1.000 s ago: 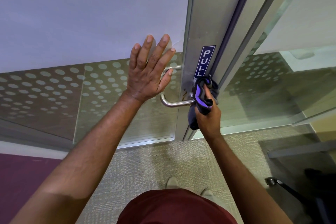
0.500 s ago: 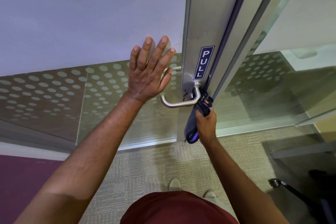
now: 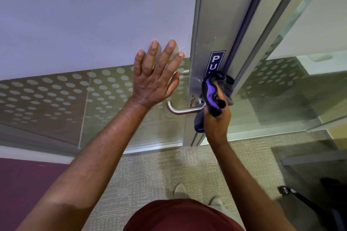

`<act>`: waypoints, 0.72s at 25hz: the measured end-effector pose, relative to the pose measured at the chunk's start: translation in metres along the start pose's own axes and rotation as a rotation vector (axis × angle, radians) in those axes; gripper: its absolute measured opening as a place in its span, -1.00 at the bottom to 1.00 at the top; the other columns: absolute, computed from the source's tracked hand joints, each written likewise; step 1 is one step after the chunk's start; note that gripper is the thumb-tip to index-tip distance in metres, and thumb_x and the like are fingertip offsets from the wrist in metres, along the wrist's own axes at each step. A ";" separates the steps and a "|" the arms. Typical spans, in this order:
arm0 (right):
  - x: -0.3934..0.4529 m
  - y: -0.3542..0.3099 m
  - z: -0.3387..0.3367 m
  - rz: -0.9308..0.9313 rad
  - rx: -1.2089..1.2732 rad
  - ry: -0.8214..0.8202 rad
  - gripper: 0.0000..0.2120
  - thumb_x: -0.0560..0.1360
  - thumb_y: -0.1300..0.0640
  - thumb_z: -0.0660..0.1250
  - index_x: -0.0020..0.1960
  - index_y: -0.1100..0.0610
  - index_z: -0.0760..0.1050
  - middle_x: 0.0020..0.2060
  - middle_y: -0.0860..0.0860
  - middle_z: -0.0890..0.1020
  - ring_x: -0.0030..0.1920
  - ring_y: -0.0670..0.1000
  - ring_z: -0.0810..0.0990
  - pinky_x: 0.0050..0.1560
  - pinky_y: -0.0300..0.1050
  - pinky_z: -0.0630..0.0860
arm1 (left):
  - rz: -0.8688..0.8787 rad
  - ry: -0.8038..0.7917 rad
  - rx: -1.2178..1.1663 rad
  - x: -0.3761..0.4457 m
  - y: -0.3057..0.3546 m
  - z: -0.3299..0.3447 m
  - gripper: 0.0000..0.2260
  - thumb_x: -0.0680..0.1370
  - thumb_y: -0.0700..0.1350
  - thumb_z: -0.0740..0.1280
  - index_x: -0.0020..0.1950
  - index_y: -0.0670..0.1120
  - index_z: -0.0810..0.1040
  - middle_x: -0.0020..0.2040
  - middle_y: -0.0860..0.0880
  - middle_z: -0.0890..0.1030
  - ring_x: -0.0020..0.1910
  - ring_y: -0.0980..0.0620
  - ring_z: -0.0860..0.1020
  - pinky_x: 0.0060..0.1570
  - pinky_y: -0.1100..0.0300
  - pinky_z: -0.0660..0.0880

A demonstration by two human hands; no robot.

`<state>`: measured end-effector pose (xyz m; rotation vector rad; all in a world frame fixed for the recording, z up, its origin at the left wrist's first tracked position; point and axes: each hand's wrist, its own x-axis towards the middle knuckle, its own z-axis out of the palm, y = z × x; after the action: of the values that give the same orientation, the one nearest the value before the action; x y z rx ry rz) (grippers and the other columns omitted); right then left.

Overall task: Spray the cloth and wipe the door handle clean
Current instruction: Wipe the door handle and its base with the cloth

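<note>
A brushed steel lever door handle (image 3: 180, 110) sticks out to the left from the aluminium door stile (image 3: 208, 24). My right hand (image 3: 216, 122) grips a bunched purple and grey cloth (image 3: 212, 92) and presses it against the base of the handle and the stile, covering the lower part of the blue PULL sign (image 3: 215, 60). My left hand (image 3: 155, 78) lies flat with fingers spread on the frosted glass door panel (image 3: 93, 24), just left of the handle. No spray bottle is in view.
The glass has a dotted frosted band (image 3: 56, 95) low down. A second glass panel (image 3: 281, 90) stands to the right. Beige carpet (image 3: 159, 170) and a maroon strip (image 3: 22, 184) cover the floor. A dark chair base (image 3: 300, 199) sits at lower right. My shoes (image 3: 180, 190) point at the door.
My right hand has moved the cloth back up from below the handle to its base, covering part of the PULL sign again. My left hand has stayed flat on the glass.
</note>
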<state>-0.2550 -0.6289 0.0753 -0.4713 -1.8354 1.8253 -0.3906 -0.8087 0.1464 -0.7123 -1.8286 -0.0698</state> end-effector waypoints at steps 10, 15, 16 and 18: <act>-0.004 0.035 -0.005 0.057 0.064 0.076 -0.59 0.46 0.22 0.36 0.29 0.31 0.57 0.04 0.02 0.69 0.04 -0.16 0.66 0.12 -0.26 0.57 | 0.011 0.028 0.032 -0.001 0.001 0.002 -0.32 0.61 0.09 0.40 0.69 0.01 0.27 0.76 -0.05 0.02 0.74 -0.16 -0.07 0.71 -0.15 -0.11; -0.013 0.055 -0.009 0.366 0.084 0.152 -0.72 0.51 0.38 0.35 -0.06 -0.01 0.60 -0.21 -0.03 0.66 -0.13 0.00 0.60 0.00 0.03 0.54 | -0.008 0.024 0.022 -0.001 0.002 0.001 -0.35 0.63 0.09 0.39 0.68 0.01 0.29 0.76 -0.04 0.03 0.74 -0.15 -0.07 0.71 -0.14 -0.11; -0.014 0.057 -0.010 0.405 0.076 0.151 -0.74 0.51 0.37 0.34 -0.08 0.01 0.60 -0.24 -0.03 0.63 -0.18 -0.01 0.56 -0.03 0.04 0.51 | -0.007 0.024 0.022 -0.001 0.002 0.001 -0.36 0.63 0.09 0.38 0.68 0.01 0.29 0.76 -0.03 0.03 0.74 -0.14 -0.07 0.71 -0.14 -0.11; -0.012 0.055 -0.009 0.426 0.093 0.137 -0.80 0.46 0.30 0.33 -0.08 0.03 0.62 -0.27 -0.07 0.63 -0.23 -0.05 0.55 -0.10 -0.02 0.52 | -0.002 0.023 0.022 -0.001 0.001 0.001 -0.34 0.63 0.09 0.39 0.69 0.01 0.27 0.76 -0.03 0.03 0.74 -0.15 -0.07 0.71 -0.14 -0.11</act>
<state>-0.2461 -0.6259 0.0191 -0.9873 -1.6387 2.0778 -0.3909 -0.8080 0.1452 -0.6913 -1.8057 -0.0591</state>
